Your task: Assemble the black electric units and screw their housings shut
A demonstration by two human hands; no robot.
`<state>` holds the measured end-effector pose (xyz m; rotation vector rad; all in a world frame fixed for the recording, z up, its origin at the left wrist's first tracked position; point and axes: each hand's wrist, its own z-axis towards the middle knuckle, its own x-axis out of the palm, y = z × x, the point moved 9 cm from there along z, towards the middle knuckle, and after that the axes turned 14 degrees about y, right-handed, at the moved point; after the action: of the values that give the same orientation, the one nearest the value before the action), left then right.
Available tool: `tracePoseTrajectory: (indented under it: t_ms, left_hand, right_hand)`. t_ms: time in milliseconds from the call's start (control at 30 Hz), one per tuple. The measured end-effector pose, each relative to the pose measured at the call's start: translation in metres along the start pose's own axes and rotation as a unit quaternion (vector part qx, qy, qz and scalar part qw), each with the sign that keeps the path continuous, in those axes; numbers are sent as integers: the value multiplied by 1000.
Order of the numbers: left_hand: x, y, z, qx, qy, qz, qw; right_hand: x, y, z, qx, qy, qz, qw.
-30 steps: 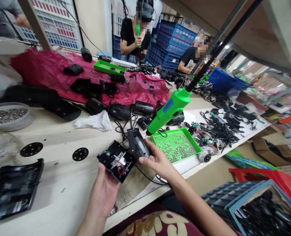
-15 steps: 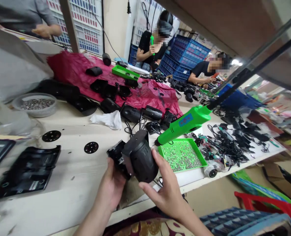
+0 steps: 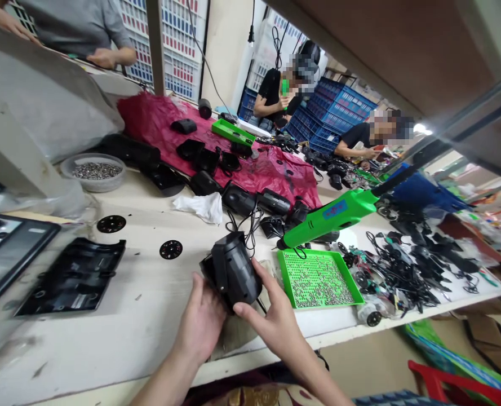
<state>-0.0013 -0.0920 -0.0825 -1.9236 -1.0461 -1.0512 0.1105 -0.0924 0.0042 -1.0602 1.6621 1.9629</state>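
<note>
A black plastic housing (image 3: pixel 237 273) with a cable is held between my two hands above the front of the table. My left hand (image 3: pixel 202 321) supports it from the left and below, its fingers partly hidden behind the part. On the right side, my right hand (image 3: pixel 275 313) grips it with thumb and fingers. Just right of the housing, a green electric screwdriver (image 3: pixel 330 220) hangs at a slant, its tip over the near-left corner area of a green tray (image 3: pixel 281 270) of small screws. Two black dials (image 3: pixel 111 224) and an open black shell (image 3: pixel 79 276) lie to the left.
A clear bowl of screws (image 3: pixel 68 169) stands at the back left, beside more black housings. Pink plastic sheeting (image 3: pixel 144 121) covers the table behind. Wired parts (image 3: pixel 415 270) are heaped at right. People work across the table. A phone (image 3: pixel 13 242) lies at far left.
The black housing has been turned and its left-hand part now sits closer against the body. The camera view has shifted, so the surroundings appear further right.
</note>
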Motion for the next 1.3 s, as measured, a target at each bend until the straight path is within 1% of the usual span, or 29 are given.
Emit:
tracePoseTrajectory:
  t_ms: [133, 200, 300, 400, 500, 600, 667, 733, 800, 867, 933, 1000, 1100, 1200, 1300]
  left_hand:
    - [1, 2, 0, -9, 8, -7, 1000]
    - [1, 2, 0, -11, 7, -10, 1000]
    - [-1, 0, 1, -15, 1, -15, 1000]
    - [-4, -2, 1, -10, -11, -14, 1000]
    - [-6, -4, 1, -5, -21, -11, 1000]
    - [-6, -4, 0, -5, -25, -10, 1000]
    - [-6, -5, 0, -3, -28, -12, 1000]
    - [-4, -6, 0, 2, -31, -16, 999]
    - [-3, -6, 0, 6, -34, -24, 999]
    - [-1, -6, 1, 11, -36, -34, 999]
    - [-2, -6, 1, 20, -40, -43, 998]
    - [-3, -5, 0, 23, -45, -48, 998]
    - [-3, -2, -1, 15, -39, -50, 998]
    - [-1, 0, -1, 8, -26, -48, 998]
    - [0, 0, 0, 7, -26, -44, 999]
  right_hand:
    - [1, -18, 3, 42, 23, 145, 988]
    - [-4, -23, 3, 48, 16, 211, 976]
    - [-14, -29, 2, 41, -14, 295, 955]
    - [-22, -34, -1, 36, -46, 331, 942]
    - [-25, -41, -6, 44, -75, 335, 938]
    - [-25, -42, -10, 36, -88, 311, 946]
    - [-26, -39, -14, 24, -91, 258, 962]
    - [-28, -31, -20, 17, -93, 165, 982]
    - [-29, -18, -25, -4, -89, 47, 995]
    - [-25, -1, -28, -41, -73, -53, 995]
    - [-19, 12, -28, -75, -54, -115, 989]
    - [-13, 21, -24, -91, -38, -144, 985]
    - [-5, 26, -14, -90, -11, -156, 983]
    - [-1, 24, -5, -75, 7, -149, 986]
    - [2, 18, 1, -56, 28, -130, 990]
